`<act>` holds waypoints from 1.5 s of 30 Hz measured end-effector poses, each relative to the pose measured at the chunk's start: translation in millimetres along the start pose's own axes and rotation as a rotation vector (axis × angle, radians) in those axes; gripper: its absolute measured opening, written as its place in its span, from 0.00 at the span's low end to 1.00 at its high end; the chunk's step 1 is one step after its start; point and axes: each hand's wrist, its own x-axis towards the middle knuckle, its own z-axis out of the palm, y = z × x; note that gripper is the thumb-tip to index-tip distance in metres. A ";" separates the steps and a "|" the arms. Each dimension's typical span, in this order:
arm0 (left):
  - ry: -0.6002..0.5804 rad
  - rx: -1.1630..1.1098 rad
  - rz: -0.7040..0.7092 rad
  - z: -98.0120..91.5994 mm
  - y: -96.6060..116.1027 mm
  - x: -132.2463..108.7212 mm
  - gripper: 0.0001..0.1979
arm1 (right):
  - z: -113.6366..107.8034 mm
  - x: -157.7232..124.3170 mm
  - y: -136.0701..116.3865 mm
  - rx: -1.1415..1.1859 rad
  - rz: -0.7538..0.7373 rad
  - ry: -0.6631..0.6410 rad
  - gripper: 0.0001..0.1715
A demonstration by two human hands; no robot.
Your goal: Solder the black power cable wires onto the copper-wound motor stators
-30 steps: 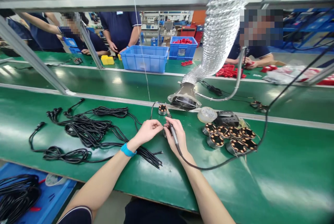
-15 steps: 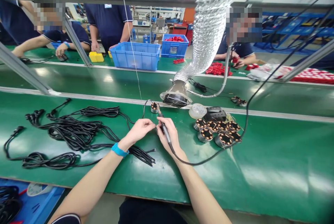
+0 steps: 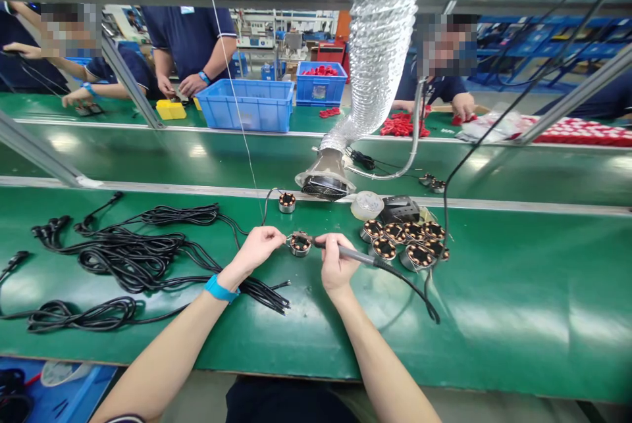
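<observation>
Now iron (image 3: 358, 254) swung sideways to stator (image 3: 300, 251) | right hand (image 3: 340, 270) grips it | left hand (image 3: 259, 247) pinched, contents unclear

Hands: 2, left hand (image 3: 261, 247) and right hand (image 3: 340, 260). Copper-wound rings (image 3: 300, 253): 11 made out; 1 between the hands, 1 just beyond them, 7 clustered right of the right hand, 2 farther off beyond it. Pen-like tool (image 3: 356, 254): 1, in right hand. Thin pale wire (image 3: 231, 84): 1, down to left hand. Foil duct (image 3: 385, 41): 1, beyond right hand. Black cables (image 3: 128, 255), left of left hand: overlapping, number not resolvable
</observation>
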 end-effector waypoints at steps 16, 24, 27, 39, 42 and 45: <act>0.028 -0.032 -0.004 3.4 -0.3 -0.1 0.13 | 4.3 -2.1 -0.9 0.088 0.057 -0.064 0.20; 0.011 -0.036 0.008 2.4 -6.1 1.6 0.14 | 4.3 2.0 -6.8 0.156 0.088 0.082 0.19; 0.010 -0.033 0.005 2.4 -5.9 1.6 0.14 | 4.1 2.1 -7.5 0.154 0.095 0.085 0.19; 0.012 -0.047 0.004 2.5 -3.8 1.5 0.14 | 5.1 2.1 -5.9 0.153 0.064 0.072 0.20; 0.013 -0.048 0.002 2.7 -3.5 0.4 0.14 | 4.8 1.3 -5.2 0.141 0.063 0.056 0.20; 0.008 -0.047 0.006 2.8 -3.4 0.2 0.14 | 5.5 1.0 -6.2 0.041 0.061 -0.016 0.18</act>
